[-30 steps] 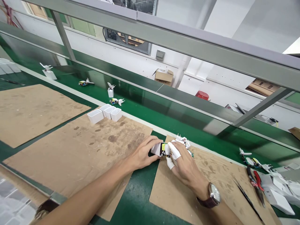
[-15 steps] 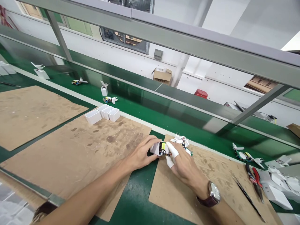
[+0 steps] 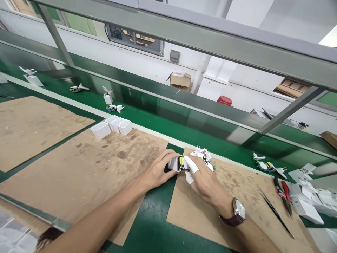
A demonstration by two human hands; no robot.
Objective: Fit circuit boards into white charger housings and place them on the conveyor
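Note:
Around a white housing point(image 3: 173, 164) is my left hand point(image 3: 158, 171), its fingers on the top and thumb below. A circuit board with yellow and black parts point(image 3: 181, 162) sticks out of the housing's right end. My right hand point(image 3: 206, 179) wears white finger covers and pinches the outer end of that board. Just behind the right hand, more circuit boards with white plug parts point(image 3: 201, 153) lie at the cardboard's back edge. How deep the board sits in the housing is hidden.
Several white housings point(image 3: 101, 130) stand at the left cardboard's back edge. Boards with plugs point(image 3: 114, 108) rest on the green conveyor point(image 3: 158, 130). At the right are tweezers point(image 3: 276, 213), red-and-black pliers point(image 3: 285, 198) and a pile of white parts point(image 3: 306, 211).
The board appears slightly deeper in the housing, and my right hand is a little closer to my left. The whole view has shifted slightly.

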